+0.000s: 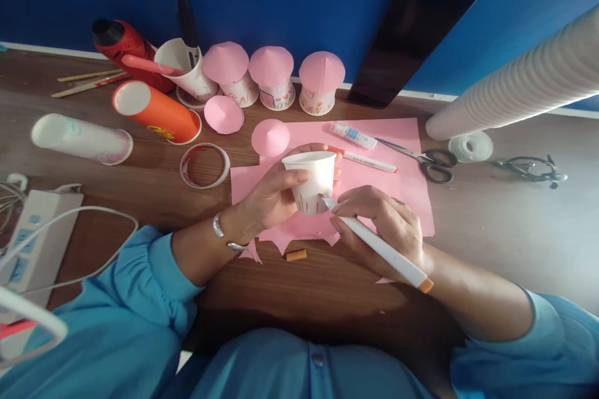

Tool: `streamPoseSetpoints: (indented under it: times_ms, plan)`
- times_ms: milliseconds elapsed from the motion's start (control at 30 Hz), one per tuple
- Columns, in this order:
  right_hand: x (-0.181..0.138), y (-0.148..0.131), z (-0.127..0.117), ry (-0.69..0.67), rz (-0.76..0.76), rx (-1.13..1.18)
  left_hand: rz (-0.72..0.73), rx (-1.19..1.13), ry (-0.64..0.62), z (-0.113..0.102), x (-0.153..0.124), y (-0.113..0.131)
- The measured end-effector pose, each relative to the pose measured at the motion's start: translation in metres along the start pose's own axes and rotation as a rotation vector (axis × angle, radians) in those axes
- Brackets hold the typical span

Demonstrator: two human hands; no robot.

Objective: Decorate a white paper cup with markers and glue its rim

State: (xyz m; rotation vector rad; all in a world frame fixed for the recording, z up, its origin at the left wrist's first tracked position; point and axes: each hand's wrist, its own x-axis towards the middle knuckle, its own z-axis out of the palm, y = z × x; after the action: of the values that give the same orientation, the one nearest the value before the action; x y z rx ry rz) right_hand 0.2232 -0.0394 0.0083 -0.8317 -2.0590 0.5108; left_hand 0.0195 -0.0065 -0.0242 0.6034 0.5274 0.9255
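Observation:
My left hand (271, 196) is wrapped round a small white paper cup (312, 181) with coloured marks on its side, held upright over a sheet of pink paper (402, 165). My right hand (384, 224) grips a white marker (379, 246) with an orange end. The marker's tip touches the cup's side. An orange marker cap (296, 255) lies on the wooden table just in front of the cup.
Three cups with pink cone lids (271, 78) stand at the back, with two loose pink cones (270, 137) nearby. Around lie a glue stick (352, 134), another pen (369, 162), scissors (428, 161), tape rolls (204, 165), an orange cup (156, 112), a cup stack (519, 84), a phone (416, 25) and a power strip (35, 237).

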Motion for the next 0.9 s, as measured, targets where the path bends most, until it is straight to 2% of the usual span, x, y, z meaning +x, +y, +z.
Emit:
streamPoseSetpoints:
  times_ms: [900]
  plan:
    - [0.0007, -0.0028, -0.0004, -0.016, -0.02, -0.05, -0.01, -0.014, 0.052, 0.0023, -0.0002, 0.0024]
